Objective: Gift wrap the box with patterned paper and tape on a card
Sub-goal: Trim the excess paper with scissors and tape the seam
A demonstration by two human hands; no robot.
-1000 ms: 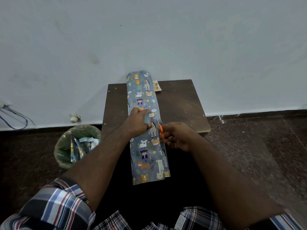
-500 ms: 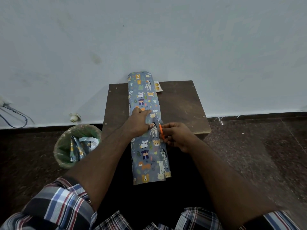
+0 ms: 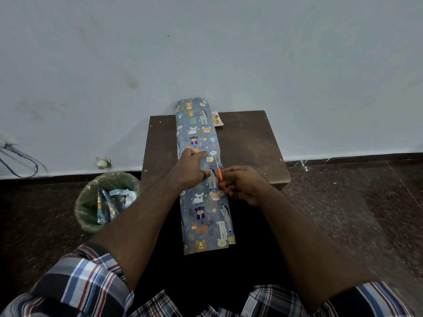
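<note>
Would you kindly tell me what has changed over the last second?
Hardly anything: the right hand still grips the orange scissors at the right edge of the patterned wrapping paper, with no clear advance. The left hand stays pressed on the paper; table and bin unchanged.

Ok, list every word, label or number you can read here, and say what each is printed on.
"paper": the start of a vertical line on the white label strip near the bottom edge of the wrapping paper roll; the rest of that strip is too small to read.
Tag on the checked clothing at the bottom edge: too blurred to read.
Nothing else carries text.
</note>
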